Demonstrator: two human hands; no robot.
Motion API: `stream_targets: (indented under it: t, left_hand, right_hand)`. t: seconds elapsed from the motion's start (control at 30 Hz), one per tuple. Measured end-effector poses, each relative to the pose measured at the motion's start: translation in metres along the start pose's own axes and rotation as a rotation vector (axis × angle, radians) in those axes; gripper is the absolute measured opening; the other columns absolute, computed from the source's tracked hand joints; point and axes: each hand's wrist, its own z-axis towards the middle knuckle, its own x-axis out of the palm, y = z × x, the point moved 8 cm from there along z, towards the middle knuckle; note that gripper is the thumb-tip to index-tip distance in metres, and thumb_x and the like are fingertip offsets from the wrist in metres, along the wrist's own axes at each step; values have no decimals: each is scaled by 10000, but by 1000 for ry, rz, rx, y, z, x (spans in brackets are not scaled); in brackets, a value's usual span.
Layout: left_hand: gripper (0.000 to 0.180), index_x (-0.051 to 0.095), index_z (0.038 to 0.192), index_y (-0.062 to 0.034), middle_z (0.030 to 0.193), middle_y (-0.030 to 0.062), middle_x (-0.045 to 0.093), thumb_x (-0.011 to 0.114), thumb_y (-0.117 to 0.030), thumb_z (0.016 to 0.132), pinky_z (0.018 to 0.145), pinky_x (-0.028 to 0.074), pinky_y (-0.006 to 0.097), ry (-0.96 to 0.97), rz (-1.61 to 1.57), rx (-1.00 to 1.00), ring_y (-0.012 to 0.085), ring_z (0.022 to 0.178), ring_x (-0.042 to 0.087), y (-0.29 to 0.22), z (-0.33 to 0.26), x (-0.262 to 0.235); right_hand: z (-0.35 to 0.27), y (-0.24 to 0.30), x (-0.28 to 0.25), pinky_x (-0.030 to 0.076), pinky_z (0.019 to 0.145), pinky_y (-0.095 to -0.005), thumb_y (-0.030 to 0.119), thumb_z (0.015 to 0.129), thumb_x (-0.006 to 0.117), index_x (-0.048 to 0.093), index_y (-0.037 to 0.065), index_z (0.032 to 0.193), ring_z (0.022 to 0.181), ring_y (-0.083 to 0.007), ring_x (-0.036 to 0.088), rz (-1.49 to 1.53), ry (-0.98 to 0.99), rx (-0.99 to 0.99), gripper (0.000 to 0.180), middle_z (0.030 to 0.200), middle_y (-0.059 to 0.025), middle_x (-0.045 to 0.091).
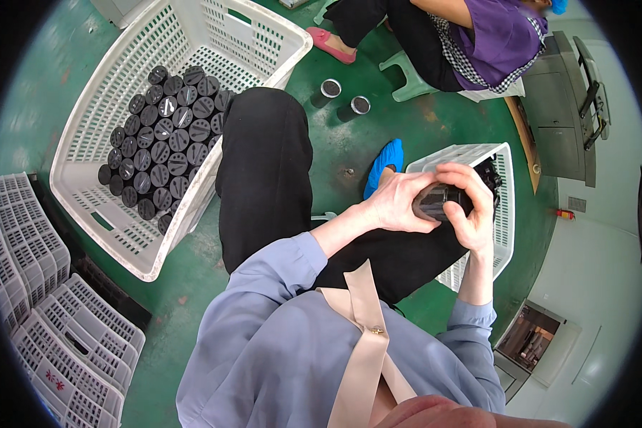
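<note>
1. Sitting far left, a white crate (85, 153) holds rows of black cylinders (160, 143), well apart from both hands.
2. Centre: the left hand (399, 203) wraps around the near end of a dark tube (439, 201), fingers closed on it.
3. The tube lies between the 2 hands, above the lap; its long axis runs roughly left to right, the far end pointing right toward a smaller basket (503, 214).
4. The right hand (471, 207) curls over the tube's right end, clamped too. Neither hand is nearer; both touch it.
</note>
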Motion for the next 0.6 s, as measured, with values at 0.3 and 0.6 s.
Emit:
stream_targets:
  t: [0.3, 0.6]
  left_hand:
    - [732, 621, 1271, -14, 1070, 154, 716, 904, -217, 627, 828, 569, 451, -209, 359, 88, 359, 965, 717, -5, -4, -16]
    - [701, 623, 1286, -40, 1086, 139, 721, 911, -228, 675, 821, 536, 429, -154, 163, 83, 350, 969, 712, -5, -4, -1]
  right_hand:
    - [-22, -54, 5, 517, 1018, -378, 92, 959, 698, 716, -14, 1206, 1127, -254, 690, 85, -451, 438, 270, 1189, -132, 733]
    - [-18, -28, 10, 548, 917, -324, 4, 924, 699, 729, -30, 1075, 984, -210, 715, -16, -418, 265, 158, 1052, -126, 743]
